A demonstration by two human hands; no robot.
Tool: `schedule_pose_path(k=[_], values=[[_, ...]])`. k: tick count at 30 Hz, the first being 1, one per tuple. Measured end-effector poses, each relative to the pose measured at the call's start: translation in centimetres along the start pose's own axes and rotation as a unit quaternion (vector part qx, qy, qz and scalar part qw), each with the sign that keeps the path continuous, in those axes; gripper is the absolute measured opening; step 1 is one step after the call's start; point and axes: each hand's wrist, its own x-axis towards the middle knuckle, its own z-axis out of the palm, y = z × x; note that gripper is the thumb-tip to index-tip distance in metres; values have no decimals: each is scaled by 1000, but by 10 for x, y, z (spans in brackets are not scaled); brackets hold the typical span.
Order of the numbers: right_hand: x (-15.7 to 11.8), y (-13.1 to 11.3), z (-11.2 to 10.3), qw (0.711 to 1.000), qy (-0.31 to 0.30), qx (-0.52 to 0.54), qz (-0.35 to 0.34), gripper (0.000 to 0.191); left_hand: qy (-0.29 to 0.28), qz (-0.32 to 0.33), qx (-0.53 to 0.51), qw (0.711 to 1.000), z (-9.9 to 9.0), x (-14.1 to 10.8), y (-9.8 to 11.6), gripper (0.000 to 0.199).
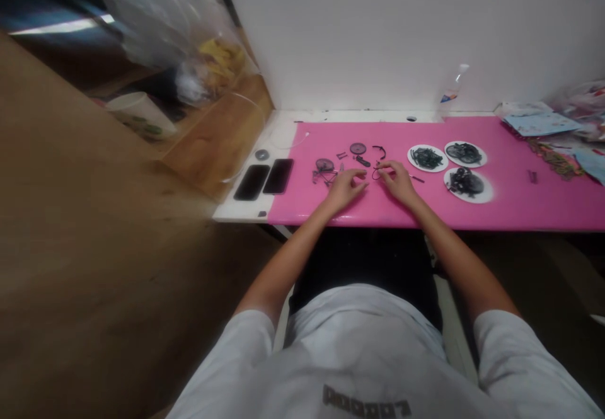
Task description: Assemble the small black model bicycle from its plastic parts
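Observation:
My right hand point(396, 181) pinches a thin dark curved part point(376, 174) above the pink mat point(378, 211). To its left, my left hand point(347, 187) rests with its fingers apart and nothing visible between them. Beside the left hand lies a small dark frame-like assembly with a round wheel point(324, 165). Another dark wheel point(358, 148), a short dark piece point(363, 161) and a curved black piece point(380, 152) lie beyond the hands. A thin dark tool point(416, 179) is just right of my right hand.
Three white plates of dark parts point(427, 167) point(486, 155) point(488, 195) stand to the right. Two dark phones point(252, 183) point(278, 176) lie left. A clear bottle point(454, 85) stands behind; bags and papers point(541, 123) are at far right.

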Motion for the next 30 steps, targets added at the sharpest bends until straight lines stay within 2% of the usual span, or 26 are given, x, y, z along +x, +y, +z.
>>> schedule_pose_path(k=[4, 7, 10, 16, 25, 30], values=[[-10, -2, 5, 999, 6, 46, 16, 28, 2, 15, -57, 998, 11, -1, -9, 33], [-15, -2, 11, 998, 5, 58, 26, 29, 12, 4, -86, 996, 18, -4, -16, 22], [-17, -4, 14, 997, -6, 73, 31, 28, 24, -11, -116, 993, 22, -4, -22, 22], [-21, -11, 11, 998, -26, 61, 19, 25, 10, -15, -153, 988, 20, -4, -21, 22], [-25, -17, 7, 999, -43, 27, -4, 38, 3, -9, -165, 986, 18, -10, -17, 30], [-27, -24, 3, 998, -62, 27, -3, 39, 19, -22, -183, 983, 19, -7, -19, 33]])
